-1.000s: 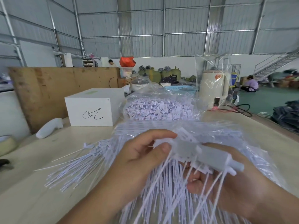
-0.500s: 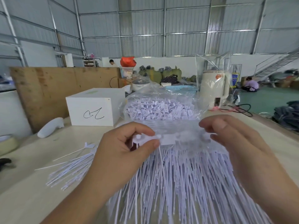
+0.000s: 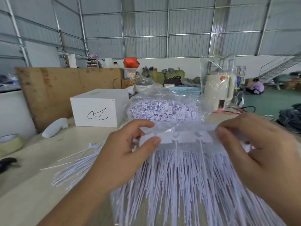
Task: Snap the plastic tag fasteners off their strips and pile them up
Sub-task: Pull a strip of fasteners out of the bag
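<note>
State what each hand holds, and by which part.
Both hold one strip of tag fasteners: the left hand pinches its left end, the right hand grips its right end.

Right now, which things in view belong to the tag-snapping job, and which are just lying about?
Job:
- left hand and right hand, gripping the fastener strip
- pile of loose fasteners
- clear bag of fasteners

Lying about:
- white box
- tape roll
- white handle-shaped object
- cream appliance
</note>
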`<control>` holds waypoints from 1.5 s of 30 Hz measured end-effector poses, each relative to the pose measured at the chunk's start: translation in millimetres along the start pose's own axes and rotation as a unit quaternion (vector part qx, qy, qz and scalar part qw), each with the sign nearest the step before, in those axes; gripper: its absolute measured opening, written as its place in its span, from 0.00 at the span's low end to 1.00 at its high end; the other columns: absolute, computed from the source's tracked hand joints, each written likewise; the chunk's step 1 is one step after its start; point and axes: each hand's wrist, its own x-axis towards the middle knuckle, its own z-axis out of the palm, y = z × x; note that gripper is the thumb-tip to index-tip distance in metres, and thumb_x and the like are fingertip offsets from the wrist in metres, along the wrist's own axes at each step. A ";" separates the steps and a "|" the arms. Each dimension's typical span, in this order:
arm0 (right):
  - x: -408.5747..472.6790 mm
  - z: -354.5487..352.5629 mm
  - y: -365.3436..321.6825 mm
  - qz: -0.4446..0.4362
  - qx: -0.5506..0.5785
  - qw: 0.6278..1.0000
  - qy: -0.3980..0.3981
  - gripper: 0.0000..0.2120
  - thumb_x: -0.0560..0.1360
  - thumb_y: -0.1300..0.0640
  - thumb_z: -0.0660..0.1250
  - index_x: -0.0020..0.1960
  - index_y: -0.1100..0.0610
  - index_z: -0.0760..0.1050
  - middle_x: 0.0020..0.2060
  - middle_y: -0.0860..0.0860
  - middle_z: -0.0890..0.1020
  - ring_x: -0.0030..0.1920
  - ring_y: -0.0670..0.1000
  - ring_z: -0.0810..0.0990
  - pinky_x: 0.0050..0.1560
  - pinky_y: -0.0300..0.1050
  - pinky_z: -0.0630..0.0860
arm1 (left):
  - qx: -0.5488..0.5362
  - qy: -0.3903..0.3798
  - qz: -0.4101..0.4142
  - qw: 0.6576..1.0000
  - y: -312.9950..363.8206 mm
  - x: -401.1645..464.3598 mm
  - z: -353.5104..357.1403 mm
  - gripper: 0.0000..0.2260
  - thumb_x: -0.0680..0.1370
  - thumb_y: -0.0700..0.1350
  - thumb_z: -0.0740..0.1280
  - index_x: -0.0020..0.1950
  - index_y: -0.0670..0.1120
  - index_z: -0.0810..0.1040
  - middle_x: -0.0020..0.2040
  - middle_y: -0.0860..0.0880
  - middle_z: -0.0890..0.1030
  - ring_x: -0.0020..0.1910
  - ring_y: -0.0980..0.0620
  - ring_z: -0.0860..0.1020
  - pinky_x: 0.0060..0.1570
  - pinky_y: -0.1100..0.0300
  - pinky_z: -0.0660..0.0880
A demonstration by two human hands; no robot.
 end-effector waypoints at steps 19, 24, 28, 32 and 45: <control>-10.3 4.8 4.8 0.051 -0.304 0.942 -0.135 0.10 0.72 0.52 0.67 0.45 0.55 0.84 0.46 0.56 0.84 0.49 0.63 0.80 0.64 0.74 0.62 | 0.058 -0.075 -0.033 0.995 -17.9 2.0 0.5 0.03 0.74 0.48 0.72 0.42 0.56 0.80 0.31 0.56 0.76 0.31 0.60 0.73 0.34 0.71 0.68; -13.1 11.3 -16.8 0.015 -0.276 0.936 -0.216 0.22 0.72 0.43 0.55 0.43 0.54 0.85 0.55 0.57 0.82 0.59 0.63 0.78 0.68 0.76 0.53 | 0.032 -0.067 0.024 0.997 -6.0 -3.6 7.9 0.06 0.75 0.56 0.67 0.44 0.54 0.78 0.35 0.52 0.79 0.34 0.52 0.76 0.34 0.65 0.71; -21.1 26.5 -24.4 -0.020 -0.054 0.958 -0.279 0.25 0.78 0.41 0.55 0.66 0.53 0.75 0.58 0.47 0.81 0.60 0.47 0.77 0.73 0.51 0.61 | -0.060 -0.079 0.020 0.995 2.2 -8.0 15.5 0.08 0.75 0.56 0.63 0.48 0.55 0.78 0.38 0.49 0.80 0.35 0.38 0.78 0.36 0.43 0.77; -24.8 35.0 -12.0 0.030 0.122 0.929 -0.348 0.12 0.81 0.45 0.58 0.63 0.44 0.71 0.53 0.44 0.80 0.54 0.46 0.76 0.54 0.41 0.75 | -0.129 -0.145 -0.002 0.981 5.9 -8.9 20.1 0.08 0.73 0.52 0.63 0.47 0.57 0.82 0.37 0.52 0.81 0.36 0.42 0.78 0.41 0.45 0.76; -21.3 27.4 -19.1 0.048 0.078 0.965 -0.245 0.12 0.76 0.37 0.53 0.39 0.42 0.63 0.28 0.42 0.67 0.30 0.44 0.69 0.28 0.38 0.59 | -0.191 -0.038 -0.066 0.979 16.0 -10.5 35.8 0.15 0.60 0.55 0.76 0.26 0.50 0.72 0.24 0.52 0.68 0.26 0.55 0.64 0.27 0.66 0.62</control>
